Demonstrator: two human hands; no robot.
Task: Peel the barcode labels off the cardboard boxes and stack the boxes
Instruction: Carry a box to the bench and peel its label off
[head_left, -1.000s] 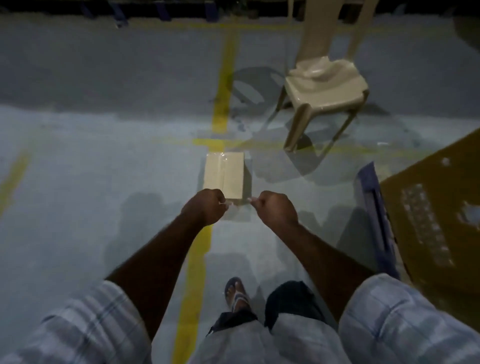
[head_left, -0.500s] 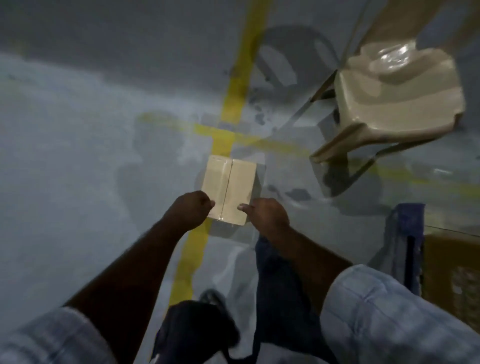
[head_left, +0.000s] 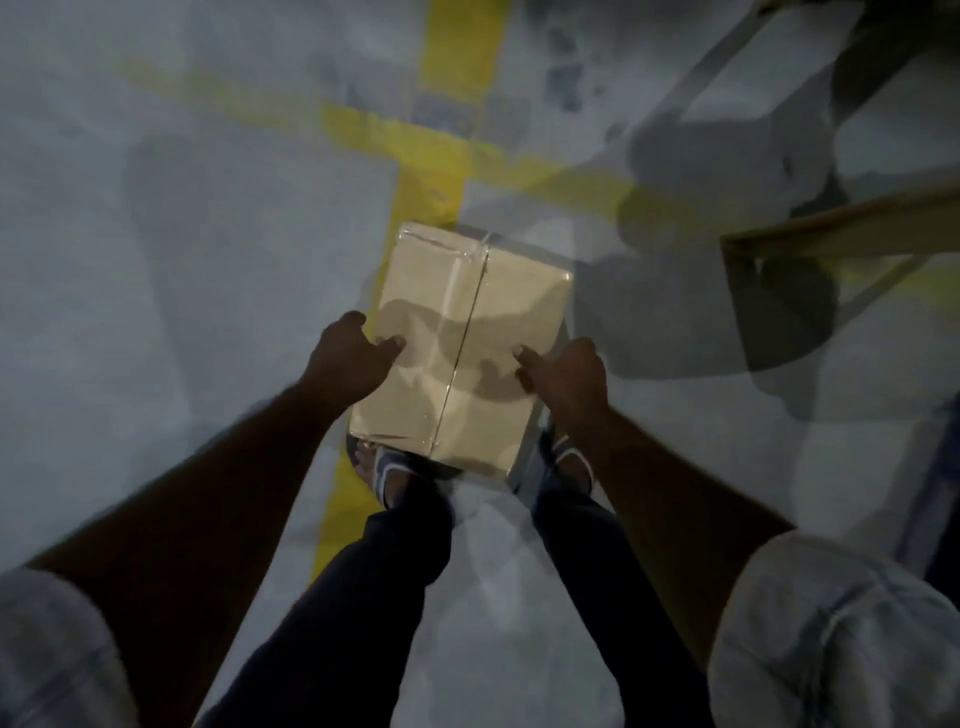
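Fingers of the left hand (head_left: 345, 358) and right hand (head_left: 569, 374), at its near edge a second ago, now grip the cardboard box (head_left: 467, 312) by its sides, apparently for stacking.

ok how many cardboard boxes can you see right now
1. The cardboard box is at centre, gripped at its sides by the left hand and right hand. Others may lie out of frame.

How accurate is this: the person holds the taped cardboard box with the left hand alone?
Wrong on the hands: the head view shows the left hand and the right hand each holding a side of the taped cardboard box.
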